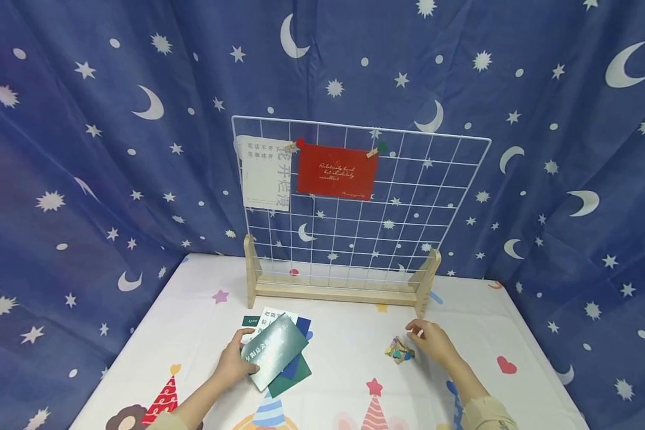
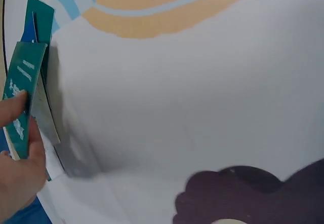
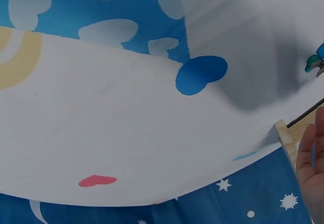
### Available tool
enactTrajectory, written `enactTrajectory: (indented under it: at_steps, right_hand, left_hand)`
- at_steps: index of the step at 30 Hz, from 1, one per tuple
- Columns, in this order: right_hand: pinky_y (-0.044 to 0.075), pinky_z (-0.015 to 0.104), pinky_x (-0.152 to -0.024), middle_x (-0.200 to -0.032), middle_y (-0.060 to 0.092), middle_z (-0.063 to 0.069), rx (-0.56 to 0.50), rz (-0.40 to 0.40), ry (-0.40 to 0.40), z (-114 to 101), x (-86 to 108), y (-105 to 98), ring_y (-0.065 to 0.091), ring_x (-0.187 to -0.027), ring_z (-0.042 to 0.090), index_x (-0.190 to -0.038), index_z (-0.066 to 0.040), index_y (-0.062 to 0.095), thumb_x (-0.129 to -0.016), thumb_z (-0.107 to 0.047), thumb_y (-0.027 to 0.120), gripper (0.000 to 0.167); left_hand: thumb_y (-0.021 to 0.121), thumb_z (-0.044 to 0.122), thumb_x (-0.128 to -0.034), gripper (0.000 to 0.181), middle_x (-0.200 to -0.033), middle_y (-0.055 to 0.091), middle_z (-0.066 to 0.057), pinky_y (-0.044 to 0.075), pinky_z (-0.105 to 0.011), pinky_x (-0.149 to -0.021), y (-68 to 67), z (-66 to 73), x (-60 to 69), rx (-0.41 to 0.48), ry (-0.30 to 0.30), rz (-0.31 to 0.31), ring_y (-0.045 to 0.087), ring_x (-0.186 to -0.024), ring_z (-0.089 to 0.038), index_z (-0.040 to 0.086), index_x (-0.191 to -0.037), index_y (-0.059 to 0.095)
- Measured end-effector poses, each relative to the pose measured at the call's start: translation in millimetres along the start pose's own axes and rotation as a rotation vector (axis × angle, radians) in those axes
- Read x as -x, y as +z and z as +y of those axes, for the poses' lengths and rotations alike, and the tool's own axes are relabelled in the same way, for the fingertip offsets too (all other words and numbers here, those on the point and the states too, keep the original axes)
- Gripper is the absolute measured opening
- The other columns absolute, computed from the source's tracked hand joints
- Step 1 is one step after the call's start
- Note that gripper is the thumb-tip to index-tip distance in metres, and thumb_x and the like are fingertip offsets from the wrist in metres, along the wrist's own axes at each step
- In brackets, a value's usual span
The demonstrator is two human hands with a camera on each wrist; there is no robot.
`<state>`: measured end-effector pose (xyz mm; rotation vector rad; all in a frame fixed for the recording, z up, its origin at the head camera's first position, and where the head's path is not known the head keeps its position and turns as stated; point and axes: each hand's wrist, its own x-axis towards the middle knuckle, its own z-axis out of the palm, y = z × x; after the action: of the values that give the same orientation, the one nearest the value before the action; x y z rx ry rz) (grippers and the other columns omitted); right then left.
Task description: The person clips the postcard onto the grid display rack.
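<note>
My left hand pinches a dark green card with white lettering, thumb on one side and fingers on the other. Beneath it lie more cards: a white one, a blue one and a green one. The left wrist view shows the held green card tilted up at the left edge. My right hand hovers beside a small pile of wooden clips with coloured decorations, nothing visible in its fingers. Only part of that hand shows in the right wrist view.
A white wire grid stands upright on a wooden base at the back. Clipped to its upper left are a white card and a red card. A patterned cloth covers the table; a blue starry curtain hangs behind.
</note>
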<state>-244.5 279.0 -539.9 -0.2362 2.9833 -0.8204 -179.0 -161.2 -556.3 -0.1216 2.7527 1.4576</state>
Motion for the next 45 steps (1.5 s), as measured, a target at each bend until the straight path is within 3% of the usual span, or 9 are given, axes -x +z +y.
enactTrajectory:
  at_steps: [5, 9, 17, 21, 30, 37, 40, 45]
  right_hand:
    - [0.040, 0.021, -0.056, -0.076, 0.061, -0.001, -0.002, 0.002, 0.008, 1.5, 1.8, 2.2, 0.047, -0.064, 0.010, -0.093, -0.005, 0.066, -0.085, -0.006, 0.065, 0.009]
    - [0.040, 0.021, -0.057, -0.075, 0.061, -0.002, -0.001, 0.003, -0.001, 3.5, 3.4, 5.4, 0.047, -0.063, 0.010, -0.093, -0.005, 0.066, -0.085, -0.005, 0.064, 0.008]
    - [0.040, 0.020, -0.056, -0.075, 0.060, -0.002, -0.014, 0.001, 0.018, 3.9, 4.5, 8.7, 0.048, -0.063, 0.010, -0.093, -0.005, 0.066, -0.084, -0.005, 0.065, 0.009]
    - [0.041, 0.020, -0.057, -0.075, 0.060, -0.002, -0.016, -0.008, 0.028, 5.1, 4.9, 11.2, 0.048, -0.064, 0.011, -0.093, -0.005, 0.067, -0.084, -0.004, 0.065, 0.009]
    - [0.041, 0.022, -0.054, -0.075, 0.060, -0.001, -0.033, -0.013, 0.023, 2.9, 3.9, 16.1, 0.048, -0.064, 0.011, -0.092, -0.005, 0.066, -0.085, -0.005, 0.063, 0.007]
    - [0.041, 0.020, -0.054, -0.071, 0.059, -0.003, -0.040, -0.002, 0.016, 6.6, 8.8, 25.4, 0.048, -0.063, 0.009, -0.088, -0.007, 0.066, -0.086, -0.008, 0.065, 0.003]
    - [0.042, 0.020, -0.055, -0.072, 0.060, -0.003, -0.046, 0.004, 0.025, 8.4, 10.5, 26.5, 0.049, -0.064, 0.008, -0.088, -0.007, 0.066, -0.086, -0.009, 0.065, 0.003]
    - [0.043, 0.020, -0.055, -0.072, 0.059, -0.002, -0.075, 0.007, 0.035, 10.5, 9.8, 26.2, 0.050, -0.065, 0.009, -0.090, -0.006, 0.066, -0.085, -0.008, 0.066, 0.005]
  left_hand:
    - [0.077, -0.009, -0.0613, 0.093, -0.096, 0.058, -0.027, 0.052, -0.031, -0.063, -4.8, -2.8, 1.2, 0.169, -0.061, -0.003, 0.060, -0.080, -0.025, 0.003, -0.139, 0.027]
    - [0.076, -0.010, -0.0623, 0.086, -0.089, 0.065, -0.024, 0.055, -0.028, -0.062, -6.9, -2.3, 1.9, 0.239, -0.095, 0.013, 0.066, -0.072, -0.023, 0.000, -0.135, 0.032]
    - [0.075, -0.012, -0.0641, 0.044, -0.076, 0.070, -0.016, 0.059, -0.029, -0.058, -7.3, -1.7, 3.3, 0.297, -0.127, 0.021, 0.068, -0.065, -0.022, -0.011, -0.103, 0.055]
    - [0.075, -0.009, -0.0659, 0.030, -0.074, 0.070, -0.017, 0.059, -0.031, -0.057, -6.6, -2.2, 5.6, 0.290, -0.108, 0.008, 0.068, -0.062, -0.018, -0.013, -0.092, 0.059]
    - [0.070, -0.006, -0.0756, 0.029, -0.079, 0.070, -0.024, 0.058, -0.033, -0.056, -6.1, -3.0, 7.4, 0.314, -0.068, 0.005, 0.064, -0.056, -0.014, -0.019, -0.098, 0.058]
    - [0.068, -0.002, -0.0797, 0.027, -0.085, 0.070, -0.025, 0.059, -0.031, -0.059, -2.2, 0.2, 10.0, 0.358, -0.154, 0.091, 0.067, -0.064, -0.018, -0.017, -0.101, 0.059]
    - [0.067, 0.001, -0.0822, 0.029, -0.090, 0.070, -0.025, 0.059, -0.029, -0.062, 0.2, 4.1, 9.3, 0.387, -0.171, 0.098, 0.069, -0.071, -0.021, -0.017, -0.104, 0.059]
    - [0.066, 0.005, -0.0845, 0.031, -0.090, 0.070, -0.022, 0.057, -0.027, -0.059, 2.0, 9.7, 7.8, 0.427, -0.189, 0.092, 0.067, -0.070, -0.017, -0.015, -0.107, 0.057]
